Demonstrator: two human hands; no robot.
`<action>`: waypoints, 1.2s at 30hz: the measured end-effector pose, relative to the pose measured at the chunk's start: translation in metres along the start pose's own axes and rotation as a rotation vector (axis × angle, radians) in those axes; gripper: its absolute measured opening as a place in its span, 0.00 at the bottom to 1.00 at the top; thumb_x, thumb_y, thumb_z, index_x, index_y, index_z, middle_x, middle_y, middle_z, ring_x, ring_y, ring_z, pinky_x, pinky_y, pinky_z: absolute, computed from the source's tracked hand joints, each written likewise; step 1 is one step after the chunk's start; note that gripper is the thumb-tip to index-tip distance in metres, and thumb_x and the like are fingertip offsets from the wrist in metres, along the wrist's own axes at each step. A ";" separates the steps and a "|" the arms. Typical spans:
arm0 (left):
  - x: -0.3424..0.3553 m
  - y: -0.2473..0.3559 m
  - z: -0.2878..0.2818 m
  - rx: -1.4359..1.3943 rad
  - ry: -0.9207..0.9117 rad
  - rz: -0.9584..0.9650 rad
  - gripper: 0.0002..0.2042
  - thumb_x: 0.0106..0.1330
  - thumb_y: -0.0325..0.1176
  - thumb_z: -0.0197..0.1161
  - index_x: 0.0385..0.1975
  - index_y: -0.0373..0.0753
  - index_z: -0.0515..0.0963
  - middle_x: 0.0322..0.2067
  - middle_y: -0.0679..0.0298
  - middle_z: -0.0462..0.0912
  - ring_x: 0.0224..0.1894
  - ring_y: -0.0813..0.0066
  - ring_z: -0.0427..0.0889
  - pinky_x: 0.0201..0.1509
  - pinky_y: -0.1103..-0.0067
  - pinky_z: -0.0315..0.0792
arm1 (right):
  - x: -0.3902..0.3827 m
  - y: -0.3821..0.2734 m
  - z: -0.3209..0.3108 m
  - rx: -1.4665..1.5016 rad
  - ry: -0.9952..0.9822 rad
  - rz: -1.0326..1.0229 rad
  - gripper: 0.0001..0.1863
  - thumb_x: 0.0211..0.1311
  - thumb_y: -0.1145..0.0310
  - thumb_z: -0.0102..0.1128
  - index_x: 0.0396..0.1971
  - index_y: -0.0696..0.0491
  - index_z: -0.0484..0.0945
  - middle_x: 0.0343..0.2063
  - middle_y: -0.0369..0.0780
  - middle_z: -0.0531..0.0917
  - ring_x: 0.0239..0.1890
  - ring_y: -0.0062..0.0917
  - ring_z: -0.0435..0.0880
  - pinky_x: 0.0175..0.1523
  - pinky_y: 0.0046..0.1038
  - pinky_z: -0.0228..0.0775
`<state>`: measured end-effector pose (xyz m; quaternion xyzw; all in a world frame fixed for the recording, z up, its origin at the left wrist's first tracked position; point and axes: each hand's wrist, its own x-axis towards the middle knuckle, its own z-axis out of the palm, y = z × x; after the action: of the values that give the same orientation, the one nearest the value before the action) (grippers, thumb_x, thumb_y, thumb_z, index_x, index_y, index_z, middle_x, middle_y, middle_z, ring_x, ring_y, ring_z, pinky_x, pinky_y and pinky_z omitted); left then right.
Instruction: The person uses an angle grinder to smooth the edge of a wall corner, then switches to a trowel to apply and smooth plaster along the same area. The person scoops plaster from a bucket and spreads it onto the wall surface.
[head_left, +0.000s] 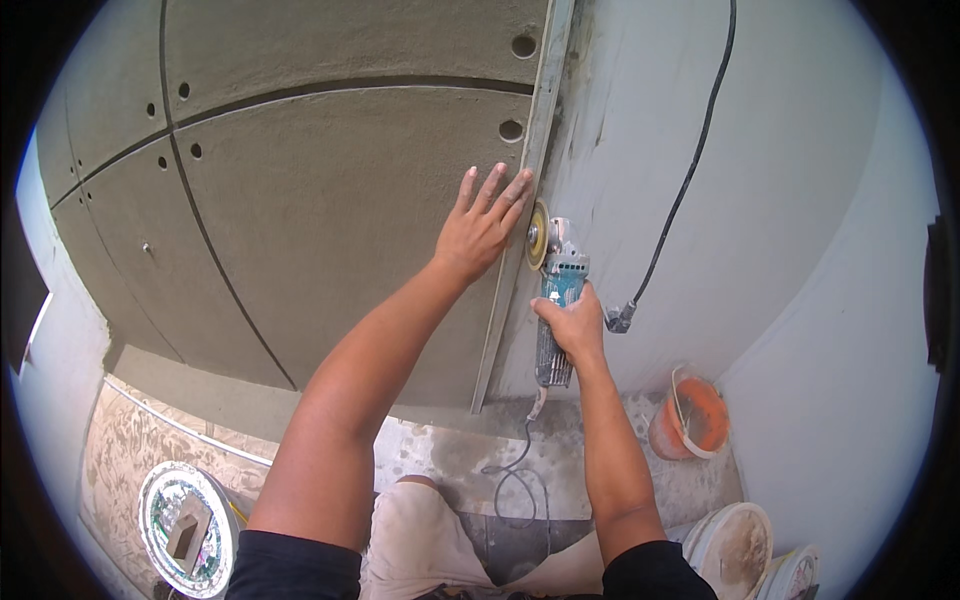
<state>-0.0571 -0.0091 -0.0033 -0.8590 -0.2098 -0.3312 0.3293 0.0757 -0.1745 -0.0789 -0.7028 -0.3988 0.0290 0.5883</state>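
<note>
My right hand (575, 325) is wrapped round the body of a teal and black angle grinder (560, 287). Its yellowish disc (538, 235) faces left, close beside a long, narrow strip (543, 110) that runs up the wall; whether disc and strip touch I cannot tell. Flat on the grey cement wall panel (350, 210) lies my left hand (478, 232), fingers spread, their tips near the strip and just left of the disc. From the grinder's lower end a cord (528, 440) drops and loops on the floor.
A black cable with a plug end (621, 318) hangs down the pale wall (780, 150) at right. An orange bucket (665, 425) stands in the corner. White buckets sit at lower right (745, 550) and lower left (150, 510), the left one carrying a trowel-like tool (187, 530).
</note>
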 end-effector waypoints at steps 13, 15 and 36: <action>-0.004 -0.003 -0.003 -0.033 0.076 0.031 0.45 0.58 0.45 0.70 0.77 0.46 0.57 0.81 0.68 0.47 0.81 0.58 0.49 0.82 0.50 0.43 | 0.002 -0.029 -0.010 0.052 -0.011 0.006 0.28 0.44 0.61 0.77 0.42 0.61 0.77 0.33 0.46 0.86 0.33 0.34 0.86 0.43 0.35 0.79; -0.010 0.000 -0.008 -0.055 0.057 0.034 0.45 0.59 0.45 0.70 0.77 0.46 0.57 0.81 0.68 0.47 0.81 0.58 0.48 0.82 0.50 0.43 | -0.001 -0.026 -0.011 0.035 0.001 -0.017 0.28 0.44 0.61 0.77 0.42 0.61 0.77 0.33 0.46 0.86 0.33 0.33 0.86 0.43 0.34 0.79; -0.039 0.006 -0.026 -0.023 0.071 0.034 0.50 0.56 0.52 0.74 0.78 0.47 0.56 0.81 0.69 0.43 0.82 0.60 0.40 0.84 0.52 0.38 | -0.020 -0.055 -0.021 0.075 0.053 -0.109 0.28 0.43 0.61 0.77 0.42 0.62 0.77 0.33 0.47 0.86 0.33 0.34 0.86 0.43 0.35 0.79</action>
<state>-0.0915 -0.0372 -0.0190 -0.8538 -0.1797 -0.3581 0.3323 0.0438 -0.2035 -0.0347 -0.6580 -0.4194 -0.0067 0.6254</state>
